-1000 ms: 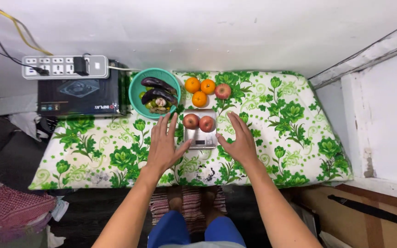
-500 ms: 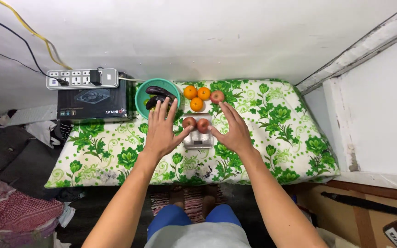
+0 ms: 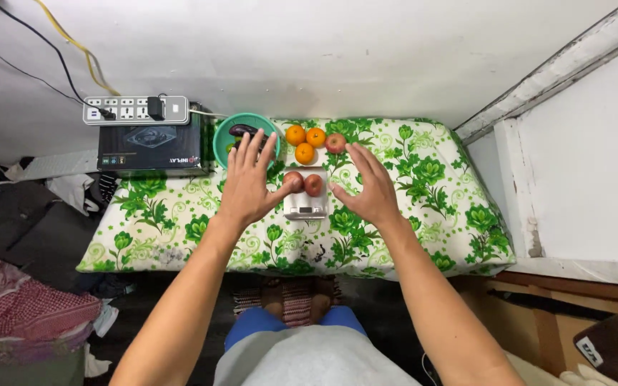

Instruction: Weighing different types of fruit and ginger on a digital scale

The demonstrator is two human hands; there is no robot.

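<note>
Two red apples (image 3: 304, 183) sit on a small silver kitchen scale (image 3: 305, 204) on a green floral cloth. My left hand (image 3: 248, 184) hovers open just left of the scale, thumb near the left apple. My right hand (image 3: 368, 187) hovers open just right of it, fingers spread. Neither hand holds anything. Behind the scale lie three oranges (image 3: 305, 142) and a third apple (image 3: 335, 143). A teal bowl (image 3: 222, 142) with dark eggplants stands at the back left, partly hidden by my left fingers.
The floral-covered table (image 3: 438, 200) stands against a white wall. A black box (image 3: 149, 148) with a white power strip (image 3: 136, 109) on it sits at the left. Clothes and bags (image 3: 23, 300) lie on the floor at left. A white ledge (image 3: 581, 164) is at right.
The view has pulled back and shifted, so the table looks smaller. Both hands have lifted and moved slightly forward beside the scale, still open. The fruit has not moved.
</note>
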